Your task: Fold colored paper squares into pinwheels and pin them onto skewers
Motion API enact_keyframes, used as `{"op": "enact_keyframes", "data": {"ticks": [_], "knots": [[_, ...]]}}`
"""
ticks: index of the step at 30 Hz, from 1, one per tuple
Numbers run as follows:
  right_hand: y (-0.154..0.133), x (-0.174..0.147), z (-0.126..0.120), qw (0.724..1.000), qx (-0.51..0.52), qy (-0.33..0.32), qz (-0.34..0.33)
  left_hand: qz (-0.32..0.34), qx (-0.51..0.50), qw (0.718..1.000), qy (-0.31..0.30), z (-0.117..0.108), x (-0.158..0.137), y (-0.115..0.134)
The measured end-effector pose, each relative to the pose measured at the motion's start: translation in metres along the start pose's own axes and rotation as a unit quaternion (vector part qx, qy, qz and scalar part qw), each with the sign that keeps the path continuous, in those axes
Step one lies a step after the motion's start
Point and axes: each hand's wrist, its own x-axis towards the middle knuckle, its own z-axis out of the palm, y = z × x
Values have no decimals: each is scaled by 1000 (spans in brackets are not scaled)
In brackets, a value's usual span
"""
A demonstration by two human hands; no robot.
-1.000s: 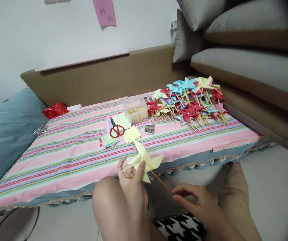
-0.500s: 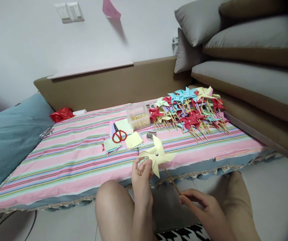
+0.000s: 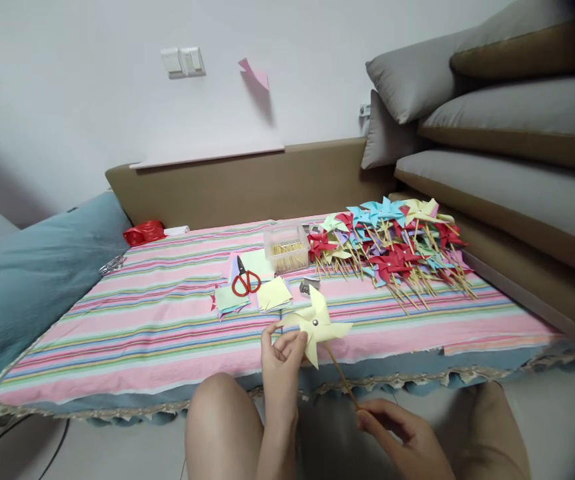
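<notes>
A pale yellow paper pinwheel [image 3: 323,329] with a round metal fastener at its centre is held over the near edge of the striped cloth. Its thin wooden stick slants down to the right, and the thumb and fingers of my right hand [image 3: 401,430] pinch the lower end. At the pinwheel's left side, my left hand [image 3: 282,357] has its fingers curled, with the thumb on a blade and the index fingertip at the left blade's tip. Beyond the pinwheel lies a small grey metallic-looking item [image 3: 309,287], too small to make out.
Red-handled scissors [image 3: 246,283] lie on stacked coloured paper, beside a yellow paper stack [image 3: 274,294]. A clear plastic box [image 3: 287,248] holds short sticks. Finished-looking pinwheels [image 3: 392,262] are heaped at right, below stacked cushions [image 3: 507,110]. A red bag [image 3: 145,233] lies back left.
The camera view has tilted up, so the scene sits lower and somewhat to the right in the picture. Both hands keep nearly the same hold on the pinwheel.
</notes>
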Motion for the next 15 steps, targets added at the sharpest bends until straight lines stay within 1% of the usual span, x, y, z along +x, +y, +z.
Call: {"op": "enact_keyframes", "data": {"ticks": [1, 2, 4, 5, 6, 7, 11, 15], "knots": [[1, 1, 0, 1000, 8, -2, 4, -14, 1, 1000, -20, 2, -1, 0], [1, 3, 1, 1000, 17, -4, 5, -36, 6, 998, -52, 6, -3, 0], [3, 6, 2, 999, 33, -5, 0, -86, 26, 987, -132, 13, -6, -3], [4, 8, 2, 999, 38, -3, -3, -105, 37, 981, -162, 18, -8, -4], [5, 10, 2, 999, 43, 3, -4, -115, 45, 977, -176, 22, -8, -6], [5, 12, 1, 999, 50, 8, 0, -117, 50, 976, -175, 26, -8, -8], [6, 20, -5, 997, 74, 15, 24, -92, 34, 985, -139, 38, 4, -13], [4, 29, -10, 999, 47, 24, 7, -81, 29, 982, -169, 51, 16, -11]]}}
